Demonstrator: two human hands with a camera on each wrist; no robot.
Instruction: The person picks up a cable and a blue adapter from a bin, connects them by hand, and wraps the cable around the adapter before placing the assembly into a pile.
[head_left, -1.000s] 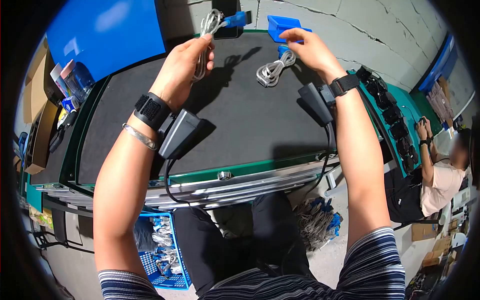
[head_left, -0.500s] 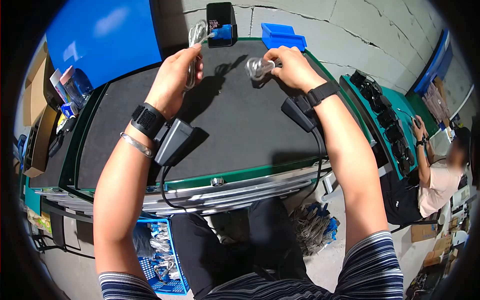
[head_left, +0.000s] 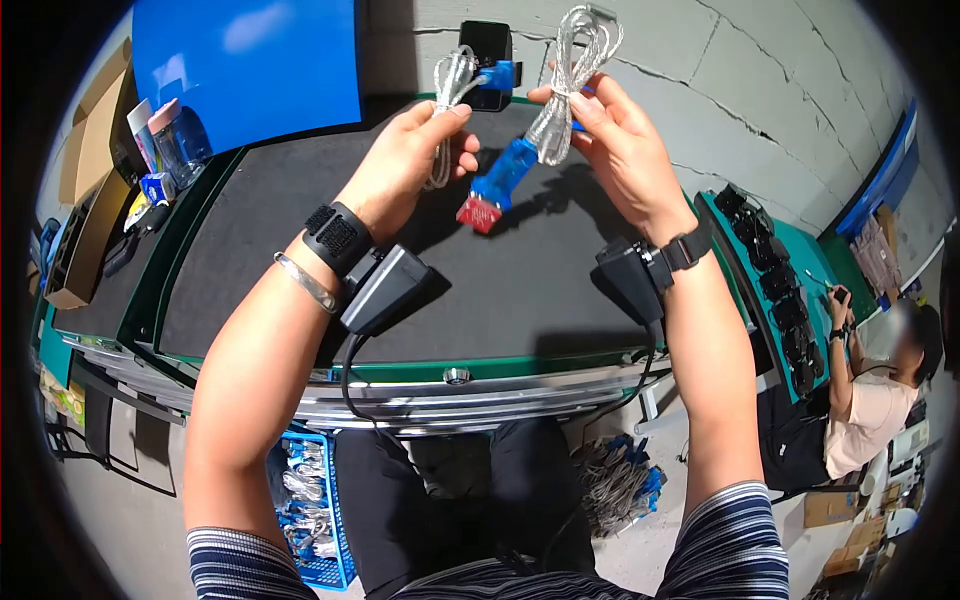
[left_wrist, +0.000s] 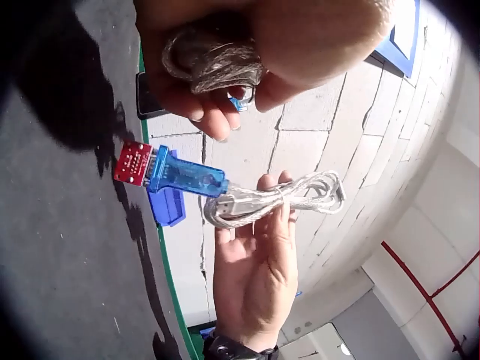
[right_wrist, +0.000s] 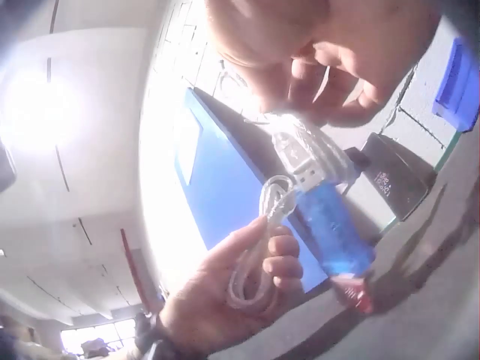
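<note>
While both hands were raised above the black tabletop (head_left: 300, 270), the right hand (head_left: 625, 140) pinched a coiled clear cable (head_left: 570, 70), its blue adapter (head_left: 503, 172) with a red end hanging down toward the tabletop. Just left of the adapter, the left hand (head_left: 400, 165) gripped a second coiled cable (head_left: 447, 85) between curled fingers and thumb.

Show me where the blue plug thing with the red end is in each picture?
Head view: the blue adapter hangs top centre, below the right hand, over the black mat.
Left wrist view: the blue adapter is left of centre, pointing left.
Right wrist view: the blue adapter is right of centre, pointing down.
Shared landmark: the coiled cable joined to it.
</note>
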